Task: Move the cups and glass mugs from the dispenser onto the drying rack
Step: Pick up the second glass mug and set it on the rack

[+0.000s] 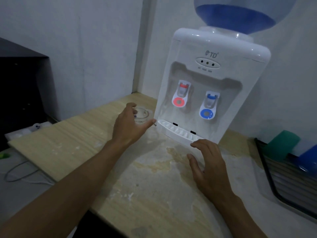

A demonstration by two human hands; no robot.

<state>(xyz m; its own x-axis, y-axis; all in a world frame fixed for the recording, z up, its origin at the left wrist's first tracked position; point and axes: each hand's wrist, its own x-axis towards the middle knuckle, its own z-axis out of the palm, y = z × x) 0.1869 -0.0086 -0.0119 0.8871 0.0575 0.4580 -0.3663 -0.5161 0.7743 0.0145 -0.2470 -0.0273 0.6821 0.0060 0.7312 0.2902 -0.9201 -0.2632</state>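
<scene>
A white water dispenser with a red and a blue tap stands at the back of the worn wooden counter. Left of its base sits a clear glass mug. My left hand is spread around the mug's near side, fingers apart; whether it touches the glass I cannot tell. My right hand hovers open just in front of the dispenser's white drip tray, holding nothing. At the right edge the dark-framed drying rack carries a green cup and a blue cup.
A blue water bottle tops the dispenser. A black box stands at the left against the wall. A white cable lies on the lower surface at the left. The counter's finish is peeled and stained in the middle.
</scene>
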